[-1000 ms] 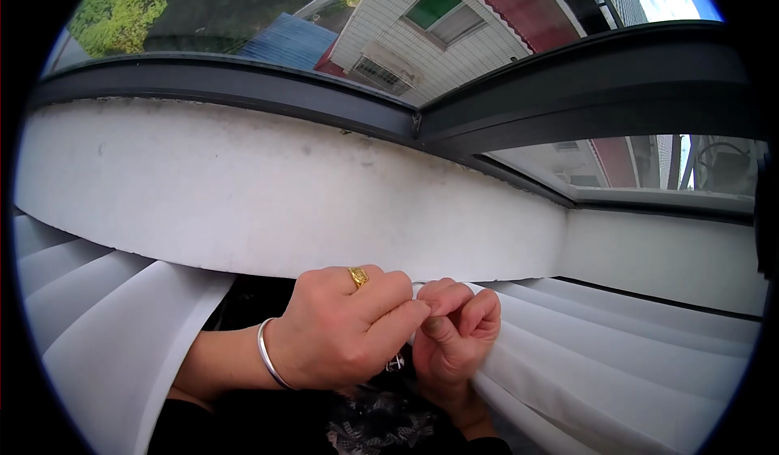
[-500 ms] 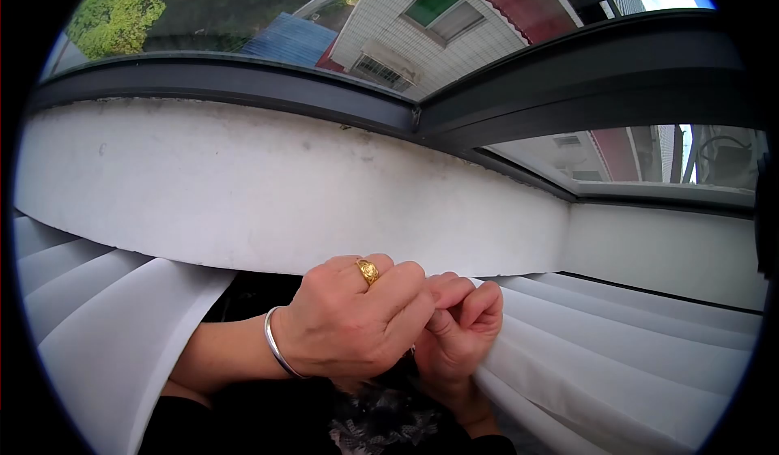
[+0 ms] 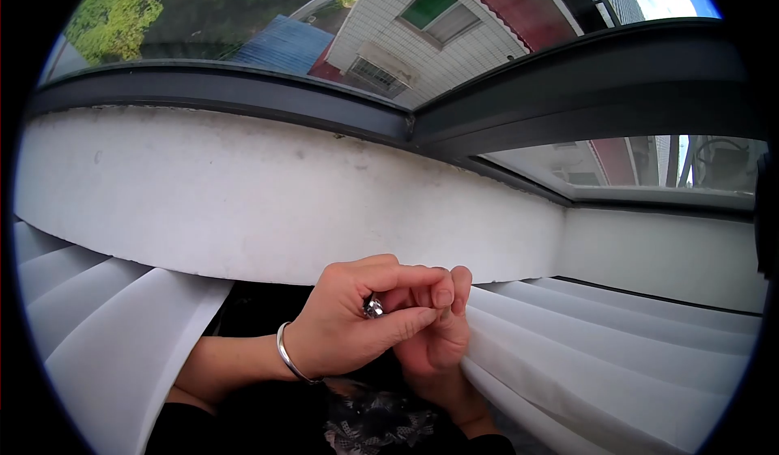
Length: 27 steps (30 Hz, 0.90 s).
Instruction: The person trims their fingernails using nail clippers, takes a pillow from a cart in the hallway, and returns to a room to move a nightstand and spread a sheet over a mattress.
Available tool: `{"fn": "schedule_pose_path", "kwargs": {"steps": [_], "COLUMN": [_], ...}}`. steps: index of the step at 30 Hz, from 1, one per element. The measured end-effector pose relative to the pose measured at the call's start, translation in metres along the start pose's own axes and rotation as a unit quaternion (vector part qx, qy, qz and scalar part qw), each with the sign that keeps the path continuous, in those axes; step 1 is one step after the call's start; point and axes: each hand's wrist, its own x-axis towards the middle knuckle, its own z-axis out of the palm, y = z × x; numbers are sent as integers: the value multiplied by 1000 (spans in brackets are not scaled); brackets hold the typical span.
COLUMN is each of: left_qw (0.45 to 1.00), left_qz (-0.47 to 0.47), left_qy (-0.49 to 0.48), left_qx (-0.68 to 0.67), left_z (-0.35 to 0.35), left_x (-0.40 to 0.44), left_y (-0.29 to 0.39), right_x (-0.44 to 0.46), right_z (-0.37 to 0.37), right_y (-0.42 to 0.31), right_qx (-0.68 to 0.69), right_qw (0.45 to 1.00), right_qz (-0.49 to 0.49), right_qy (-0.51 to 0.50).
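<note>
Sill of white, lightly stained plaster (image 3: 268, 199) sweeps broadly across the view, under a dark grey metal window frame (image 3: 219, 86). White pleated fabric curtains flank the person: the left curtain (image 3: 122, 333) hangs alongside the left forearm, and the right curtain (image 3: 592, 349) spreads just beside the right wrist. Beyond the glass are a white-tiled building (image 3: 365, 29), leafy green trees (image 3: 114, 21) and a blue ridged roof (image 3: 284, 45). Black clothing with a grey patterned print (image 3: 377, 422) lies below the hands.

The left hand (image 3: 345, 317) stands in front of much of the right hand (image 3: 438, 345); their curled fingers meet before the sill's near edge. Whether anything is pinched between the fingertips cannot be told. A thin silver bangle (image 3: 290, 358) circles the left wrist. Smallest, a shiny silver metallic piece (image 3: 373, 306) shows between the left thumb and forefinger, mostly hidden; whether gripped or worn is unclear.
</note>
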Motion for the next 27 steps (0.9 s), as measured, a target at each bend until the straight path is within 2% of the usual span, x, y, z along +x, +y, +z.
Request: {"fn": "schedule_pose_path", "kwargs": {"steps": [3,18,20,27], "left_qw": [1000,999,999,998], "left_qz": [-18,-12,-7,-4], "left_qy": [21,21,19,14], "left_qx": [-8,-43,-44,-57], "left_z": [3,1,0,0], "left_x": [-1,6,6,8], "left_y": [-5,-5,-6,-6], "right_x": [2,10,11,13], "right_z": [0,-3,-9,-11], "right_y": [2,6,6,6], "right_qx": [14,-12,40,49], "right_qw": [999,999,999,998], "right_qz": [23,-1,-9,-13], "right_qy": [18,31,-27,-25]}}
